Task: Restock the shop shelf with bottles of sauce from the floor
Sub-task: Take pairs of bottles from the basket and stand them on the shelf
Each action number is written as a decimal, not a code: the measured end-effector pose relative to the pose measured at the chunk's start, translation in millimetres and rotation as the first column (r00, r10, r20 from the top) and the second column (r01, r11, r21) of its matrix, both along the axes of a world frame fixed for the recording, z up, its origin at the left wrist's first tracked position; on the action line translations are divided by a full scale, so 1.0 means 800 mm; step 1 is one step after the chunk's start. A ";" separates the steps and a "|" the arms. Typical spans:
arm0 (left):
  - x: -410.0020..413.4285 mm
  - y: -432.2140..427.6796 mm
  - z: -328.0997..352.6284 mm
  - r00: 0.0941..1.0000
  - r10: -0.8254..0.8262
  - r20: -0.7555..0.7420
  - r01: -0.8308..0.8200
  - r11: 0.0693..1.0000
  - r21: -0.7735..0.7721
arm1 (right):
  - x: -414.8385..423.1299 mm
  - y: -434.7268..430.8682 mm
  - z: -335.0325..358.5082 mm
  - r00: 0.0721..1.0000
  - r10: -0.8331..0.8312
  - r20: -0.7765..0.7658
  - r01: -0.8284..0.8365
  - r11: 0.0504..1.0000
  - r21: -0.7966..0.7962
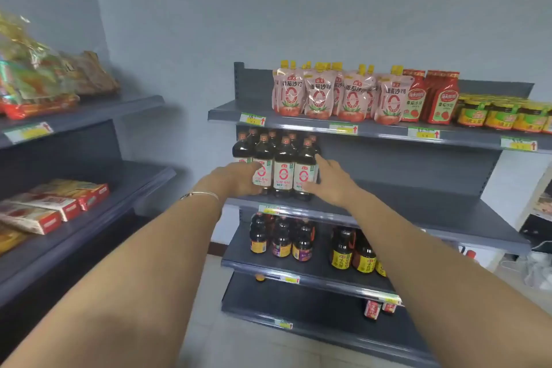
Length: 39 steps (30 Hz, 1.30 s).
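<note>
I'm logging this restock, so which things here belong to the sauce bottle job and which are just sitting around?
Job: dark sauce bottles with white labels, the shelf under them, left hand and right hand either side of the front row.
Just there: tomato pouches, red ketchup bottles, jars, lower-shelf bottles, boxes and snack bags on the left rack.

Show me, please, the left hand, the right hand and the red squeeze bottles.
left hand point(239, 179): head view, its back.
right hand point(332, 186): head view, its back.
red squeeze bottles point(442, 100): head view, front label.
</note>
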State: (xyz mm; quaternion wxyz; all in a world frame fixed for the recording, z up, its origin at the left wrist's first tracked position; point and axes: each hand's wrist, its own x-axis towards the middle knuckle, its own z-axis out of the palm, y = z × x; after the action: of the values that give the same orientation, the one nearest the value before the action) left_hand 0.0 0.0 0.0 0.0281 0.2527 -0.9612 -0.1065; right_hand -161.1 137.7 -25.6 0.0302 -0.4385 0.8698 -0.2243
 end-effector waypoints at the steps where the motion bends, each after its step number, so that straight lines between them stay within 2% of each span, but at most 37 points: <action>1: 0.006 -0.005 -0.004 1.000 0.017 0.013 -0.017 1.000 0.003 | 0.003 -0.008 -0.003 1.000 0.002 0.003 -0.002 1.000 -0.019; 4: 0.021 -0.023 -0.022 0.998 0.070 -0.005 -0.070 0.997 0.017 | 0.022 -0.026 -0.008 1.000 -0.011 0.011 0.011 1.000 -0.028; 10: 0.048 -0.036 -0.065 0.980 0.188 -0.061 -0.181 0.978 0.108 | 0.043 -0.056 -0.044 0.997 0.056 0.060 -0.054 0.998 -0.027; 17: 0.073 -0.043 -0.113 0.931 0.361 -0.050 -0.346 0.919 0.188 | 0.050 -0.078 -0.086 0.981 0.164 0.105 -0.163 0.986 -0.017; 27: 0.110 0.010 -0.182 0.801 0.598 0.003 -0.581 0.778 0.240 | 0.060 -0.079 -0.150 0.912 0.350 0.212 -0.365 0.930 0.037; 31: 0.138 0.044 -0.213 0.718 0.696 0.011 -0.676 0.694 0.247 | 0.081 -0.074 -0.180 0.881 0.402 0.248 -0.431 0.900 0.073; 34: 0.162 0.066 -0.235 0.662 0.747 0.061 -0.736 0.633 0.240 | 0.103 -0.070 -0.202 0.853 0.443 0.276 -0.483 0.870 0.095; 39: 0.207 0.091 -0.259 0.619 0.778 0.107 -0.775 0.584 0.241 | 0.143 -0.073 -0.229 0.813 0.503 0.295 -0.556 0.821 0.132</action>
State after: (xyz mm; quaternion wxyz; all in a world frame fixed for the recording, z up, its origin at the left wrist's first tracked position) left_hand 165.6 72.4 -207.2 0.0430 0.6475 -0.7308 -0.2117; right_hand -46.9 79.1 -208.4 0.2460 -0.6270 0.7203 -0.1658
